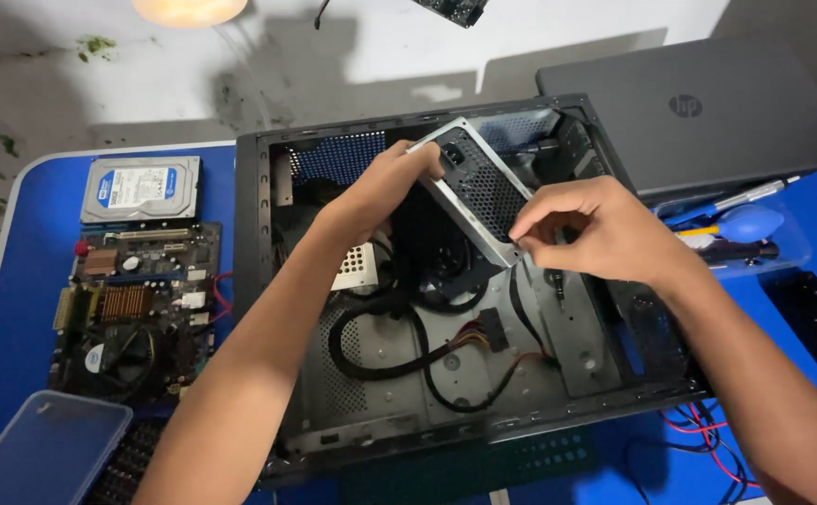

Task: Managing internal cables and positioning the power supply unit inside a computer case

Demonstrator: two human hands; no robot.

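While both hands grip it, the grey metal power supply [483, 192] sits tilted inside the open black computer case [446, 411]. Left hand [385, 187] fingers curl over its top edge; right hand [595, 229] fingers pinch its lower corner. A white-and-blue labelled hard drive [142, 187] lies on the blue desk [25, 243].

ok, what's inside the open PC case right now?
Inside the case: a power supply tilted, gripped by the left hand and right hand, with black cables looped on the floor. What is beneath the supply and arms is hidden.
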